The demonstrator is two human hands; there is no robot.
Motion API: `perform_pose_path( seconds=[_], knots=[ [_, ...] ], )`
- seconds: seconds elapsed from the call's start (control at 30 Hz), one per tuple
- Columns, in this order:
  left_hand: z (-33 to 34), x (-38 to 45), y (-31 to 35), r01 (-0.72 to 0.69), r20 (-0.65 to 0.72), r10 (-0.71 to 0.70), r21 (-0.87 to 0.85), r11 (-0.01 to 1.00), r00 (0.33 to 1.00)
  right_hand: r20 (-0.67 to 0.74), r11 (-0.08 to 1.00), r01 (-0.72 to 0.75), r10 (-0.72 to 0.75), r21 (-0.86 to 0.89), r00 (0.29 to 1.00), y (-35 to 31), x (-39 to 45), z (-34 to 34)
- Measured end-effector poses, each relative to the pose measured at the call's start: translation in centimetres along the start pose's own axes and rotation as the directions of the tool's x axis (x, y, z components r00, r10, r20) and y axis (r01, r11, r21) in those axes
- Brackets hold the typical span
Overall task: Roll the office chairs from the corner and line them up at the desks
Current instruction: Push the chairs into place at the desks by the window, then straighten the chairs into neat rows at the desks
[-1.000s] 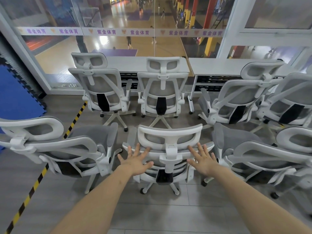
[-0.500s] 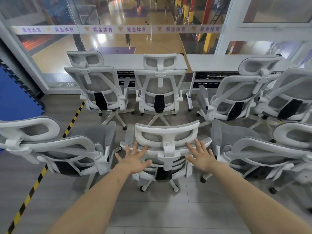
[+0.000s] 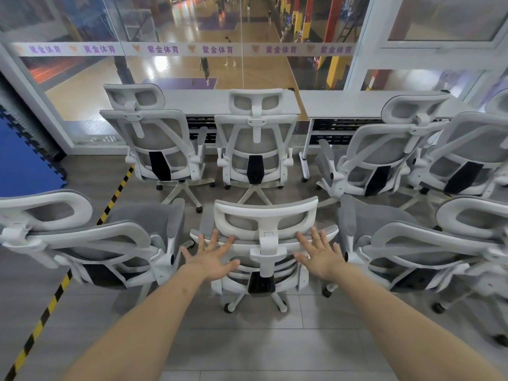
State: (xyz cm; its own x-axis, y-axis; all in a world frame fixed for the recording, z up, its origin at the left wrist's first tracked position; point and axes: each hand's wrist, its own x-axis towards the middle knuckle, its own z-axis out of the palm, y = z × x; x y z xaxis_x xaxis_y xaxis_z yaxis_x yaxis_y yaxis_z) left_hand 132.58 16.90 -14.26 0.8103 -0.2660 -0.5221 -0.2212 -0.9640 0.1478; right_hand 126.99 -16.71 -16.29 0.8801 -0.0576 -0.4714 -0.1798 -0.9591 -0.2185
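Note:
A white-framed grey mesh office chair (image 3: 264, 215) stands right in front of me, its back toward me. My left hand (image 3: 211, 257) and my right hand (image 3: 320, 253) reach out with fingers spread at the top of its backrest, one on each side of the headrest post; whether they touch it I cannot tell. Beyond it, two chairs (image 3: 158, 138) (image 3: 257, 138) are lined up at the left white desk (image 3: 209, 101). Two more chairs (image 3: 384, 149) (image 3: 467, 155) stand angled at the right desk (image 3: 343, 104).
Another chair (image 3: 90, 237) sits close on my left and one (image 3: 428, 243) close on my right, both side-on. A yellow-black floor tape (image 3: 55, 295) runs diagonally at left, with a blue foam mat (image 3: 24, 160) beyond it. A glass wall stands behind the desks.
The view has edged forward and the middle chair sits a little nearer the desks. Both hands stay spread at its backrest.

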Motion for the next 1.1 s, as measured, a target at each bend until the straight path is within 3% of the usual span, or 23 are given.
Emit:
perform_pose_path(
  seconds=[0.13,0.33,0.57,0.77,0.93,1.1],
  knots=[
    [0.2,-0.7,0.4,-0.003,-0.018,0.004,0.022,1.0,1.0,-0.028,1.0,0.006,-0.007,-0.006,1.0,-0.1,-0.7,0.1],
    [1.2,-2.3,2.8,-0.037,-0.046,0.039,0.04,0.999,0.998,-0.205,0.999,-0.017,0.026,0.045,0.978,-0.5,-3.0,0.9],
    [1.5,-4.5,9.9,-0.215,-0.178,0.244,0.171,0.962,0.953,-0.503,0.997,-0.052,0.07,0.05,0.861,1.8,-9.8,-0.7],
    [-1.1,-6.2,18.3,-0.251,-0.303,0.281,0.136,0.958,0.91,-0.602,0.99,-0.135,0.137,0.049,0.787,8.0,-13.9,-4.2],
    [-2.1,-5.3,27.1,-0.327,-0.359,0.376,0.191,0.926,0.854,-0.66,0.991,-0.131,0.123,0.037,0.741,14.8,-15.1,-7.5],
    [-4.1,-2.7,37.4,-0.314,-0.423,0.377,0.213,0.925,0.824,-0.695,0.993,-0.116,0.101,0.025,0.712,23.4,-15.5,-11.7]
  ],
)
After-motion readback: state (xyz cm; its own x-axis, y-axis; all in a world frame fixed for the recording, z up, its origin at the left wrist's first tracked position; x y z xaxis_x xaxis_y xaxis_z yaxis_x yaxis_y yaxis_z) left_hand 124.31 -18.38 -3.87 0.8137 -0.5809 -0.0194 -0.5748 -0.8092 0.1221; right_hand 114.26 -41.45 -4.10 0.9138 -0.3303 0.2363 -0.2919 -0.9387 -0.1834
